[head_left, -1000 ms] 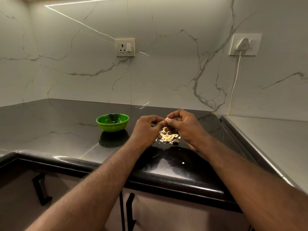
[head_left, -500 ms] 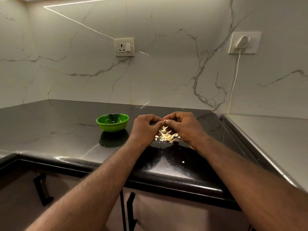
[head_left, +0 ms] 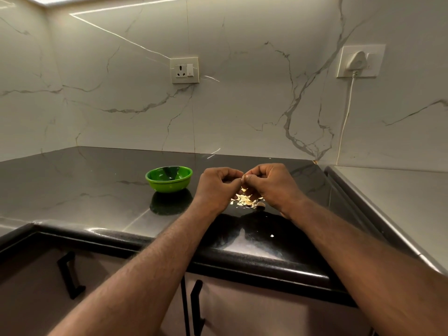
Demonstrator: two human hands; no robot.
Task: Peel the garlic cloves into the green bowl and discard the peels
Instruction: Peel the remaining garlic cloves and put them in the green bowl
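Small pale garlic clove (head_left: pixel 244 177) pinched by both grips, left hand (head_left: pixel 218 187) and right hand (head_left: pixel 272 187), barely seen, held over peel pile (head_left: pixel 243 202); green bowl (head_left: pixel 169 186) set just left; glossy black worktop (head_left: pixel 97 180), marble-veined wall (head_left: pixel 242 105)

Green bowl (head_left: pixel 169 186) upright, pale peels (head_left: pixel 243 199) heaped nearby.

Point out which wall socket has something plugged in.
The right socket, with a white plug and cord; the middle socket is empty.
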